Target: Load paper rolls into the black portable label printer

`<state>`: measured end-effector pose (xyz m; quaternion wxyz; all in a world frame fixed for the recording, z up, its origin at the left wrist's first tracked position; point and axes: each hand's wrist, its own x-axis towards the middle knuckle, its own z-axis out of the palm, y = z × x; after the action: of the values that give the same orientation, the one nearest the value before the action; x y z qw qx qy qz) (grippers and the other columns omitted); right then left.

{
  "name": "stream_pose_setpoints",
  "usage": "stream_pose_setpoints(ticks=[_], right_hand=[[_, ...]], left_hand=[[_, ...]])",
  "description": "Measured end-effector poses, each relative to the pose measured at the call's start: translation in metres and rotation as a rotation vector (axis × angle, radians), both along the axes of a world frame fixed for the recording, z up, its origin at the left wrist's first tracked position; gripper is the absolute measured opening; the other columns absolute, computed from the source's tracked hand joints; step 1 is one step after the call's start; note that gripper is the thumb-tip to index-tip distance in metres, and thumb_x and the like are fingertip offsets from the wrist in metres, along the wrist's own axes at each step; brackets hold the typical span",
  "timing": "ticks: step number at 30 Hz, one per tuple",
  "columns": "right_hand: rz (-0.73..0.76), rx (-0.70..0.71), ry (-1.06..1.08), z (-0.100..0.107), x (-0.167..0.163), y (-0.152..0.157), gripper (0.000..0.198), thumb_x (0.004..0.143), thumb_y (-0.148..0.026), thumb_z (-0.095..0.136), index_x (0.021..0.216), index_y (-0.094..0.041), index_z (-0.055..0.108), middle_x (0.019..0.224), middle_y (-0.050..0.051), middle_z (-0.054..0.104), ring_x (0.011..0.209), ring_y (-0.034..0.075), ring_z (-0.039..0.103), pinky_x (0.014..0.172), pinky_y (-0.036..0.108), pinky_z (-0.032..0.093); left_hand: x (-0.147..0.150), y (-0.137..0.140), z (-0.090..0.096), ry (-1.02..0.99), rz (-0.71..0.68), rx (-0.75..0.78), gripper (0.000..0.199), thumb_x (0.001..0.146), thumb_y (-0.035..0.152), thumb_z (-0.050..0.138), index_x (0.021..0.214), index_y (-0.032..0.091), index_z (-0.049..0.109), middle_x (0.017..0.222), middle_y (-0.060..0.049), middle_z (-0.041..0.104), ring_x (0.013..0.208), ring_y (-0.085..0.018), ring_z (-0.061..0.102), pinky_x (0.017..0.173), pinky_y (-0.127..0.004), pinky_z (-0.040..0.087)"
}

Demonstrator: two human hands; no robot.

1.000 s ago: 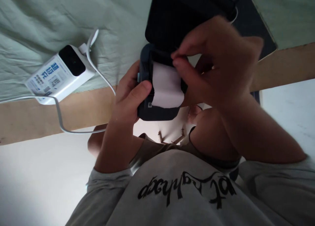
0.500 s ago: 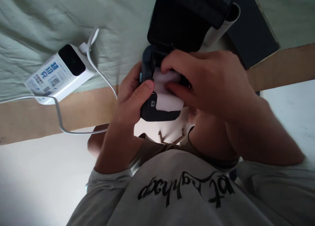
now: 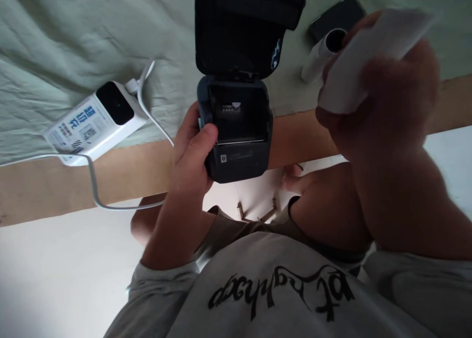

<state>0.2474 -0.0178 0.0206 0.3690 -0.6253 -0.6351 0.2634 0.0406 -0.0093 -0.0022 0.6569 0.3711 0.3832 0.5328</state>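
My left hand [image 3: 193, 156] grips the left side of a small dark portable printer [image 3: 241, 161], its thumb on the top edge. The printer's black lid [image 3: 232, 43] is swung up, and its paper compartment shows a small printed label inside. Off to the right, my right hand [image 3: 401, 92] is closed on a piece of white paper [image 3: 350, 72]. Motion blurs that paper, and I cannot tell whether a roll is behind it. A white hollow roll [image 3: 317, 63] stands on the cloth, close to the left of my right hand.
On the left lies a white power bank [image 3: 84, 124] with a dark display and a white cable [image 3: 92, 181] plugged in. A dark flat device [image 3: 337, 18] rests behind the hollow roll. Green cloth [image 3: 165, 28] covers the surface, which has a wooden edge [image 3: 37, 195].
My right hand has drawn the white paper out of the printer's compartment and carried it up and to the right. The left hand still holds the printer, and its lid remains raised.
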Motion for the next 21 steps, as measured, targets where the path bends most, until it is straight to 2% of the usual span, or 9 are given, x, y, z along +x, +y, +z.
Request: stream_pose_setpoints(ticks=[2, 3, 6, 10, 13, 15, 18, 21], right_hand=[[-0.010, 0.090, 0.062, -0.007, 0.001, -0.001, 0.027, 0.088, -0.045, 0.039, 0.108, -0.026, 0.043, 0.084, 0.001, 0.047, 0.055, 0.009, 0.043, 0.045, 0.026, 0.039], [0.004, 0.150, 0.064, -0.009, 0.002, -0.001, 0.026, 0.085, -0.046, 0.049, 0.100, -0.025, 0.047, 0.082, 0.001, 0.049, 0.059, 0.010, 0.046, 0.050, 0.028, 0.043], [0.105, 0.257, -0.139, -0.012, 0.001, 0.002, 0.025, 0.080, -0.047, 0.060, 0.088, -0.024, 0.053, 0.087, 0.004, 0.057, 0.080, 0.017, 0.055, 0.074, 0.035, 0.048], [0.104, 0.235, -0.339, -0.014, -0.001, 0.007, 0.027, 0.082, -0.048, 0.060, 0.098, -0.026, 0.055, 0.097, 0.005, 0.063, 0.090, 0.018, 0.058, 0.079, 0.034, 0.049], [0.097, 0.161, -0.413, -0.017, -0.002, 0.008, 0.030, 0.082, -0.039, 0.062, 0.109, -0.028, 0.054, 0.106, 0.003, 0.065, 0.094, 0.018, 0.062, 0.080, 0.033, 0.050], [0.120, 0.133, -0.420, -0.016, -0.001, 0.005, 0.040, 0.080, -0.036, 0.065, 0.116, -0.027, 0.052, 0.111, 0.003, 0.065, 0.097, 0.019, 0.064, 0.080, 0.034, 0.052], [0.134, 0.252, -0.334, -0.008, 0.005, -0.001, 0.042, 0.083, -0.034, 0.061, 0.122, -0.023, 0.053, 0.111, 0.004, 0.065, 0.099, 0.017, 0.064, 0.079, 0.029, 0.053], [-0.051, 0.455, -0.345, -0.002, 0.017, 0.003, 0.029, 0.087, -0.023, 0.049, 0.113, -0.015, 0.061, 0.101, 0.005, 0.063, 0.092, 0.013, 0.061, 0.080, 0.027, 0.049]], left_hand=[[0.000, 0.000, 0.000, -0.011, -0.006, 0.013, 0.020, 0.085, 0.029, 0.060, 0.097, 0.016, 0.069, 0.083, 0.000, 0.070, 0.074, -0.014, 0.064, 0.077, -0.026, 0.054], [0.001, 0.000, 0.000, -0.014, -0.010, 0.019, 0.020, 0.085, 0.029, 0.060, 0.097, 0.016, 0.068, 0.083, 0.000, 0.071, 0.075, -0.014, 0.065, 0.078, -0.027, 0.054], [0.001, 0.001, -0.001, -0.019, -0.010, 0.040, 0.022, 0.085, 0.030, 0.059, 0.097, 0.015, 0.069, 0.085, -0.001, 0.072, 0.078, -0.015, 0.065, 0.077, -0.026, 0.054], [-0.002, 0.003, -0.011, -0.033, -0.008, 0.089, 0.024, 0.086, 0.031, 0.058, 0.101, 0.015, 0.069, 0.088, -0.002, 0.072, 0.079, -0.015, 0.066, 0.082, -0.028, 0.054], [-0.005, 0.005, -0.021, -0.046, -0.027, 0.150, 0.031, 0.087, 0.035, 0.056, 0.106, 0.014, 0.067, 0.088, -0.003, 0.071, 0.081, -0.016, 0.067, 0.089, -0.034, 0.053], [-0.006, 0.006, -0.026, -0.043, -0.030, 0.164, 0.032, 0.086, 0.035, 0.056, 0.108, 0.014, 0.066, 0.089, -0.003, 0.071, 0.081, -0.016, 0.068, 0.087, -0.034, 0.054], [-0.008, 0.007, -0.028, -0.011, -0.036, 0.166, 0.033, 0.085, 0.037, 0.057, 0.108, 0.015, 0.066, 0.091, -0.004, 0.070, 0.079, -0.015, 0.066, 0.076, -0.028, 0.055], [-0.008, 0.007, -0.027, 0.027, -0.040, 0.167, 0.034, 0.085, 0.041, 0.058, 0.107, 0.017, 0.067, 0.091, -0.004, 0.069, 0.084, -0.017, 0.066, 0.074, -0.029, 0.055]])
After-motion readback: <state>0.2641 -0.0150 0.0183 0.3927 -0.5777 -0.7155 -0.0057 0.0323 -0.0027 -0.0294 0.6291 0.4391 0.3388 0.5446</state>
